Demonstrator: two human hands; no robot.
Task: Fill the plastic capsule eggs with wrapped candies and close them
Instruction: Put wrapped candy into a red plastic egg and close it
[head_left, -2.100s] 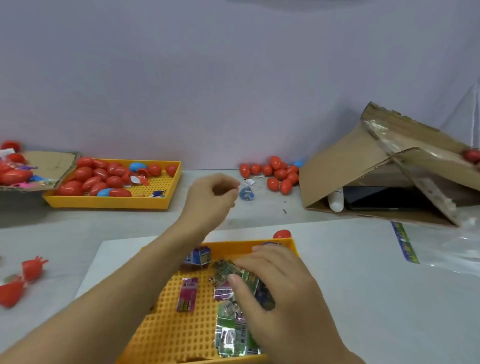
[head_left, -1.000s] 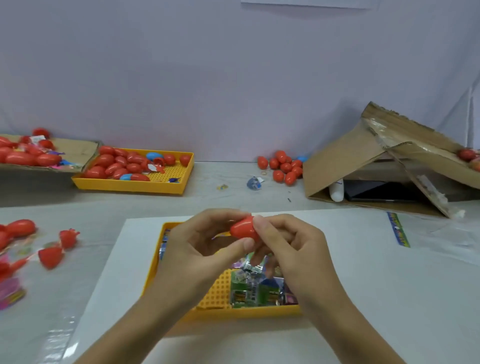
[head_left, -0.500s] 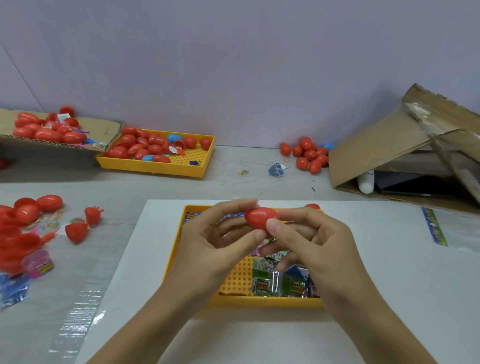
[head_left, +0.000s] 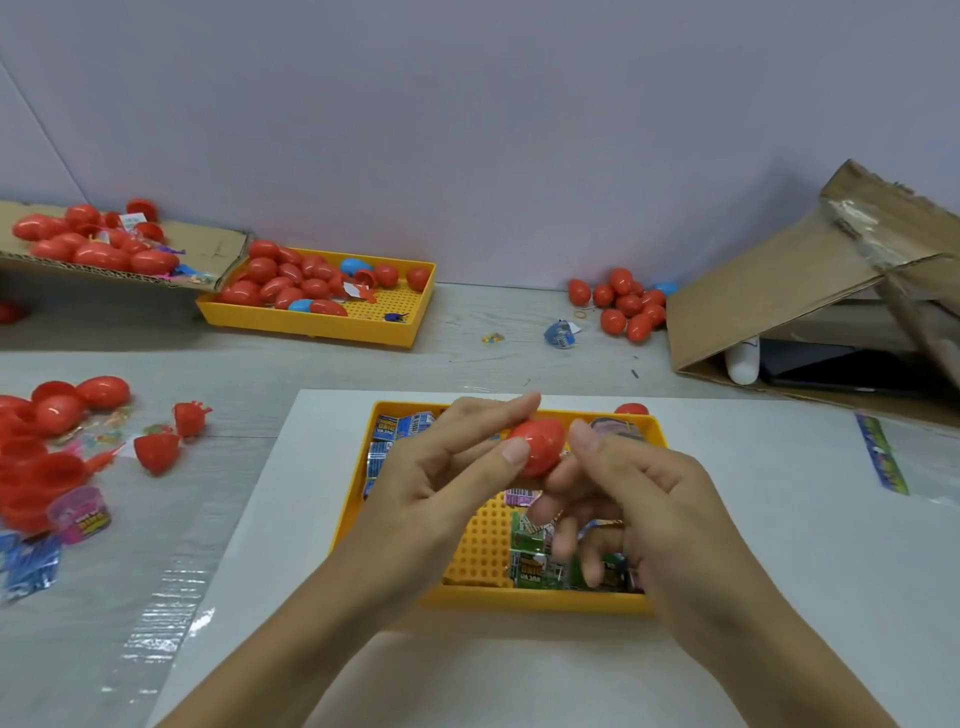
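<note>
Two yellow trays (head_left: 524, 603), near candies (head_left: 530, 566), far eggs (head_left: 280, 283)

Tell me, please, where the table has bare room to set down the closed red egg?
Free: the white sheet right of the near yellow tray, and the grey tabletop between that tray and the far yellow tray. Crowded: the left edge, with loose red plastic eggs, and the near tray, with wrapped candies.

Candy tray (head_left: 540, 603) on sheet (head_left: 779, 519); egg tray (head_left: 317, 325) behind, box (head_left: 769, 291) right
</note>
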